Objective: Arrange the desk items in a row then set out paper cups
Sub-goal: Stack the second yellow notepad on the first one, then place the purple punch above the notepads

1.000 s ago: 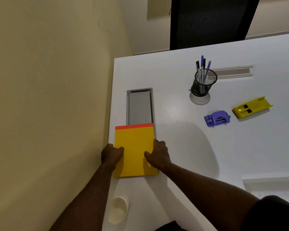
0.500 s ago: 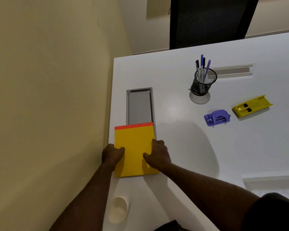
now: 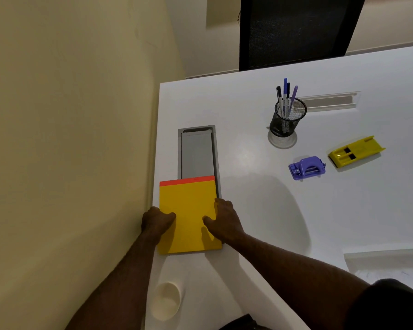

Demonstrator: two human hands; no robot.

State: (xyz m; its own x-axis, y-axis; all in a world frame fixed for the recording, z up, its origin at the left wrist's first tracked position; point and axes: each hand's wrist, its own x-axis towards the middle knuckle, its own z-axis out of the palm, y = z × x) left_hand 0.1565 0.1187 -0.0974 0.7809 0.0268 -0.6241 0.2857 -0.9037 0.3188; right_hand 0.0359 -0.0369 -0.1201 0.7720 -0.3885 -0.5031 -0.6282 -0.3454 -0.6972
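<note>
A yellow notepad (image 3: 187, 206) with a red top strip lies at the desk's left edge, partly over a grey recessed cable tray (image 3: 197, 151). My left hand (image 3: 156, 219) grips its left edge and my right hand (image 3: 224, 220) grips its right edge, thumbs on top. A black mesh pen holder (image 3: 286, 117) with several pens stands farther back. A purple hole punch (image 3: 306, 167) and a yellow stapler (image 3: 355, 151) lie to its right. A paper cup (image 3: 166, 300) stands near the desk's front left corner.
The white desk (image 3: 284, 222) meets a beige wall (image 3: 69, 139) on the left. A black chair back (image 3: 296, 29) stands behind the desk. A slot (image 3: 329, 101) is cut into the desk beyond the pen holder. White paper (image 3: 386, 260) lies at the right front.
Both hands and the notepad have stayed almost still; the pad has shifted very slightly on the desk.
</note>
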